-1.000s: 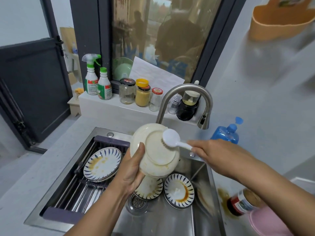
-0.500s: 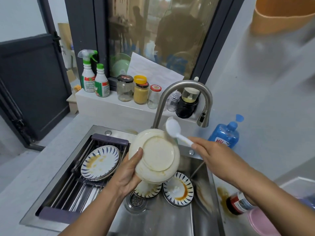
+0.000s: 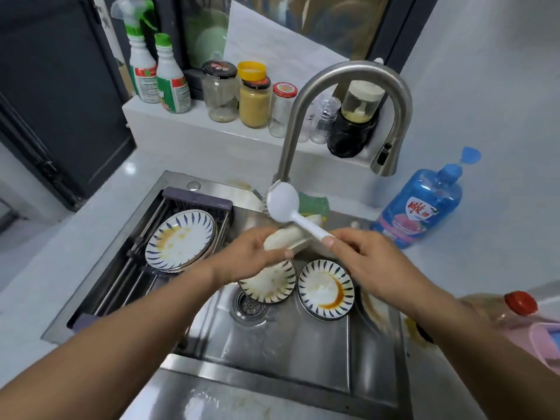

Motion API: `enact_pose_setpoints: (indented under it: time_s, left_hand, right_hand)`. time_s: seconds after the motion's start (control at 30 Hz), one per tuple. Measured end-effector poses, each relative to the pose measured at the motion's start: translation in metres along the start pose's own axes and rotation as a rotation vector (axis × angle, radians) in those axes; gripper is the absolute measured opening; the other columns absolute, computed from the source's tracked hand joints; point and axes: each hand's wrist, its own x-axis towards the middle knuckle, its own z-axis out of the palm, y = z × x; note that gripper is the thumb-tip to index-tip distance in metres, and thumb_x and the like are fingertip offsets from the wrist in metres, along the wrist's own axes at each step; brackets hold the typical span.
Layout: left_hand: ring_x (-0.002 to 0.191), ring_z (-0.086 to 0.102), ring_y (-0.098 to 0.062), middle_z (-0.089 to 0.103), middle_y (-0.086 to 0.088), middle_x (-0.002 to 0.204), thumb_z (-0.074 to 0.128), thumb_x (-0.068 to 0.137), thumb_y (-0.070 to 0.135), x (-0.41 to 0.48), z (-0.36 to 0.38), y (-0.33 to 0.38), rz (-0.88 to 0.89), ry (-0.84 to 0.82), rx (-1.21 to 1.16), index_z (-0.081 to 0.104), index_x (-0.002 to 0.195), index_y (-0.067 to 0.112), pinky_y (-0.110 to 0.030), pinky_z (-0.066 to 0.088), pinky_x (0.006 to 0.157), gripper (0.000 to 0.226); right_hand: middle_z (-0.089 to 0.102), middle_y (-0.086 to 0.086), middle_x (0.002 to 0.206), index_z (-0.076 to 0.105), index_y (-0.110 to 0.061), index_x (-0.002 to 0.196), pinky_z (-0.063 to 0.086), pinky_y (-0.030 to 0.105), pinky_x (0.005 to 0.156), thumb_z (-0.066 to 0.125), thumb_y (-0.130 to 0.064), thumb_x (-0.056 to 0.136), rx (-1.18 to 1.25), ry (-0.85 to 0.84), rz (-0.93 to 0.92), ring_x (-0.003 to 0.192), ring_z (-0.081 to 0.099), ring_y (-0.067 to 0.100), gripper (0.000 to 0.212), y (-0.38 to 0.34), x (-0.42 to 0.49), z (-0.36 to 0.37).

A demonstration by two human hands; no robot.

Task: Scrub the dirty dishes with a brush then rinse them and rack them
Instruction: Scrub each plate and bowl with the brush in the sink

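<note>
One head cam (wide-angle) looks fwd & steeply down, close over the sink [image 3: 306, 347].

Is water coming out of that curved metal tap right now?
Off: no stream falls from the spout of the curved steel tap into the steel sink.

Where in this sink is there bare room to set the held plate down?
Bare steel lies on the sink floor between the drain and the near rim. The rack's near bars, in front of its striped plate, are free too. Crowded: beside the drain, the left striped dish and right striped dish lie below the left hand and right hand.
</note>
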Motion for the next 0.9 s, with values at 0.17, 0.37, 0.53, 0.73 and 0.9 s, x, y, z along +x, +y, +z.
enact_pose_setpoints:
  time_s: [0.17,0.37,0.53,0.73,0.9]
  left_hand:
    - [0.13,0.057,-0.01,0.059,0.015,0.145,0.057,0.1,0.031,0.006,0.016,-0.053,0.271,-0.068,0.835,0.053,0.146,0.038,-0.024,0.046,0.104,0.047]
    - [0.124,0.063,-0.023,0.061,0.008,0.144,0.077,0.08,0.014,0.012,0.03,-0.122,0.349,-0.252,1.328,0.051,0.146,0.034,-0.041,0.055,0.1,0.074]
    - [0.14,0.051,-0.023,0.052,0.004,0.152,0.031,0.09,0.019,0.015,0.028,-0.145,0.234,-0.422,1.544,0.047,0.151,0.033,-0.046,0.044,0.112,0.065]
    - [0.159,0.004,-0.021,0.003,0.005,0.172,0.04,0.101,0.004,0.022,0.022,-0.173,0.054,-0.489,1.46,0.002,0.163,0.036,-0.045,0.005,0.126,0.08]
    - [0.159,0.002,-0.019,0.002,0.006,0.172,0.042,0.1,0.004,0.026,0.025,-0.185,0.021,-0.545,1.481,-0.001,0.163,0.036,-0.046,0.006,0.128,0.082]
  right_hand:
    - [0.066,-0.006,0.07,0.069,-0.044,0.101,0.052,0.042,0.063,0.053,-0.058,0.097,0.007,-0.086,0.064,0.062,0.062,0.013,0.021,0.032,0.002,0.019]
    - [0.067,-0.011,0.075,0.067,-0.045,0.107,0.053,0.037,0.073,0.049,-0.057,0.098,-0.17,-0.188,0.121,0.071,0.061,0.005,0.024,0.076,0.003,0.051]
    - [0.069,-0.012,0.085,0.063,-0.05,0.109,0.054,0.042,0.081,0.035,-0.076,0.086,-0.175,-0.273,0.201,0.082,0.063,0.011,0.044,0.106,0.009,0.081]
    - [0.069,-0.008,0.082,0.071,-0.035,0.107,0.053,0.037,0.083,0.05,-0.053,0.099,-0.107,-0.293,0.239,0.081,0.064,0.01,0.029,0.116,0.024,0.103]
    - [0.064,-0.007,0.067,0.07,-0.033,0.1,0.043,0.023,0.069,0.048,-0.051,0.101,-0.109,-0.318,0.262,0.07,0.061,0.006,0.027,0.118,0.03,0.118]
